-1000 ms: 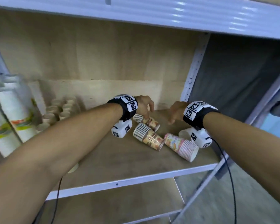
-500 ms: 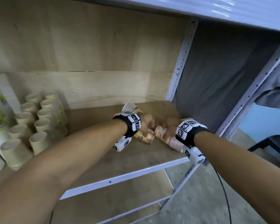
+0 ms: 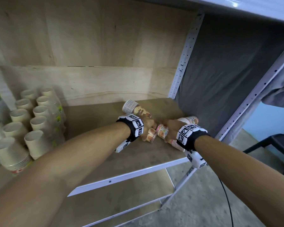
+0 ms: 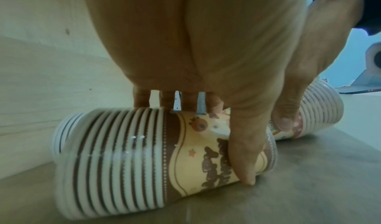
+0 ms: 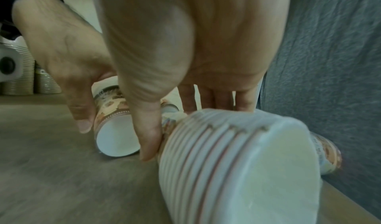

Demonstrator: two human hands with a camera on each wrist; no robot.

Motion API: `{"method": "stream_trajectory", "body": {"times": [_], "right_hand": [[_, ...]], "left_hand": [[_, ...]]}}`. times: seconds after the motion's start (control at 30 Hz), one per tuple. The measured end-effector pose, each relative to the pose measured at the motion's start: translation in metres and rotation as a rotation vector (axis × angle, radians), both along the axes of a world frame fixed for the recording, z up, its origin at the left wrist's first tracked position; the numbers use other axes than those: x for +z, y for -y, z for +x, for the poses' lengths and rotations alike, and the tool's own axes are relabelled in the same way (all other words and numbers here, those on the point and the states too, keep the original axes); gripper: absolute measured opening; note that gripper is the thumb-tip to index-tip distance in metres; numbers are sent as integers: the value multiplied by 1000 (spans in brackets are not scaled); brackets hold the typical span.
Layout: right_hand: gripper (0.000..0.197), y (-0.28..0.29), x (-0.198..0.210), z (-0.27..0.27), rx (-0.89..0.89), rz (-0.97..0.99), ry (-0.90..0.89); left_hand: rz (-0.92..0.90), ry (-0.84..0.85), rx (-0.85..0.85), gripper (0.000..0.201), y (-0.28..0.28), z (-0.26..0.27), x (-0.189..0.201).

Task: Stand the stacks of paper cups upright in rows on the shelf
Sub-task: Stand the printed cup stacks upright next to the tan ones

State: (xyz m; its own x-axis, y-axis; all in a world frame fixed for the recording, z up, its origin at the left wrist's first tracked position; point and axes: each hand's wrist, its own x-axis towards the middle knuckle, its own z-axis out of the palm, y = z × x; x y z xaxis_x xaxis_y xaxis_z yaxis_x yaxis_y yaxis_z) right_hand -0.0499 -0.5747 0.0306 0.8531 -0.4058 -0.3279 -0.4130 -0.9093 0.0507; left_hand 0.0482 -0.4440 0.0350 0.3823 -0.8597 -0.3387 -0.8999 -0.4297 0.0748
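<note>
Head cam looks down and forward into the shelf (image 3: 138, 154), both forearms entering from the bottom of frame. Each wrist cam sits low, just above the shelf board, very close, looking along its palm. All three share the fallen cup stacks (image 3: 152, 135) at centre; each wrist view catches the other hand.

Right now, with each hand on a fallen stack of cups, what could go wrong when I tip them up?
The left hand grips the brown stack only near its base, so the rim-end cups may slide apart. The pink stack under the right hand lies near the shelf front edge and could roll off.
</note>
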Motion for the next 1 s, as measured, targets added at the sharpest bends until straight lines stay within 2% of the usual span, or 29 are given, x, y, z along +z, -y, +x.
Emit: {"method": "stream_trajectory", "body": {"times": [0.3, 0.4, 0.5, 0.67, 0.8, 0.9, 1.0], "right_hand": [[70, -1, 6, 3, 25, 22, 22], [58, -3, 16, 5, 9, 41, 36], [62, 1, 19, 12, -2, 59, 117], [61, -12, 45, 24, 45, -3, 150], [89, -29, 69, 30, 103, 65, 154], [74, -46, 80, 40, 114, 146, 171], [70, -62, 85, 54, 147, 171, 194]], "left_hand": [[-24, -7, 48, 82, -7, 1, 8], [-29, -19, 70, 70, -11, 2, 19], [-37, -5, 86, 56, -18, 4, 36], [-83, -61, 173, 65, -37, 14, 62], [-164, -105, 279, 60, -60, 22, 80], [-196, -112, 345, 61, -79, 27, 93], [-243, -101, 407, 63, -98, 31, 103]]}}
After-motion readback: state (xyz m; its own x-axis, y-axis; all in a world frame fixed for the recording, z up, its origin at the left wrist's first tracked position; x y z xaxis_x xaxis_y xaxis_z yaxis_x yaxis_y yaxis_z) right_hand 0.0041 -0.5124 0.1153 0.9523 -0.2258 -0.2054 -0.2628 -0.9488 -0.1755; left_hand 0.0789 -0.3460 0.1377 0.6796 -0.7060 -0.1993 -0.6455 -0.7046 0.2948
